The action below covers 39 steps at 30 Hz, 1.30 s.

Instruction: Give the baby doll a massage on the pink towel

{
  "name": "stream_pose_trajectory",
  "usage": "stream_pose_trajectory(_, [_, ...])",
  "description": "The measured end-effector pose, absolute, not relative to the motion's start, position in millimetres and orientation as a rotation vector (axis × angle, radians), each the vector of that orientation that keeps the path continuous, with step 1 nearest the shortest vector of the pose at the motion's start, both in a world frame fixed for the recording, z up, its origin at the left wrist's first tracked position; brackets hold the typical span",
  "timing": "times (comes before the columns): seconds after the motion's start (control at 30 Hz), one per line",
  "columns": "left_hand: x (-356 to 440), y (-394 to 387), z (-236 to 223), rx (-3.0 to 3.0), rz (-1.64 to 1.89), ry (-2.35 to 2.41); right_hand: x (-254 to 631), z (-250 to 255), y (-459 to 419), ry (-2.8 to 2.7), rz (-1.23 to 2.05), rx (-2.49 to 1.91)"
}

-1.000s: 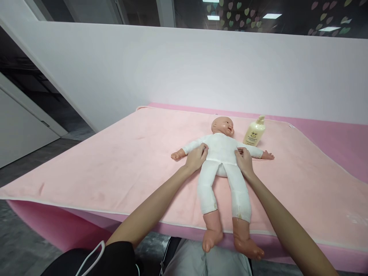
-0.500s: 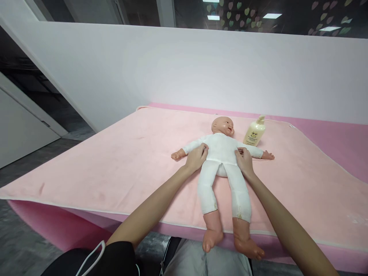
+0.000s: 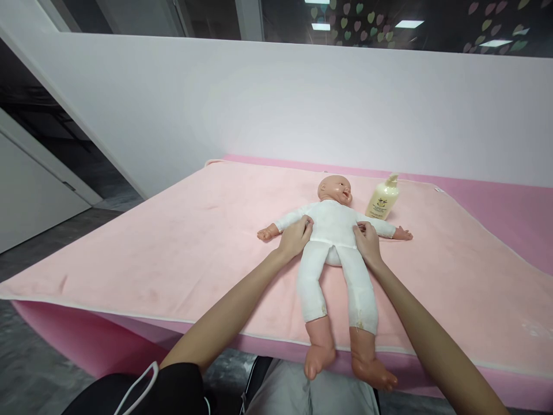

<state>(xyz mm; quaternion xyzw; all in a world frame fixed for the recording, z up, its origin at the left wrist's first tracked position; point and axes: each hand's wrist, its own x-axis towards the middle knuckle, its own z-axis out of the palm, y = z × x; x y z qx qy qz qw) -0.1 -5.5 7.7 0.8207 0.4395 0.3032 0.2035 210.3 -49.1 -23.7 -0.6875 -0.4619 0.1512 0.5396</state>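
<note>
A baby doll (image 3: 333, 227) in a white suit lies on its back on the pink towel (image 3: 181, 242), arms spread, bare feet hanging over the near edge. My left hand (image 3: 295, 237) rests against the doll's left flank, fingers curled onto the white cloth by the armpit. My right hand (image 3: 366, 242) presses the opposite flank, fingers bent onto the suit. Both hands grip the torso from the sides.
A cream lotion bottle (image 3: 382, 199) with a pump stands just right of the doll's head. The towel covers a pink padded table (image 3: 510, 213) against a white wall. A doorway and grey floor lie to the left. My lap is under the near edge.
</note>
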Motion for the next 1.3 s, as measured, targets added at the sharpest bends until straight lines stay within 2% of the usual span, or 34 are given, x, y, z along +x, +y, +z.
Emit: stream_pose_trajectory(1.3, [0.0, -4.9, 7.0, 2.305, 0.84, 1.234, 209.5, -22.4, -50.2, -1.101, 0.354, -1.627])
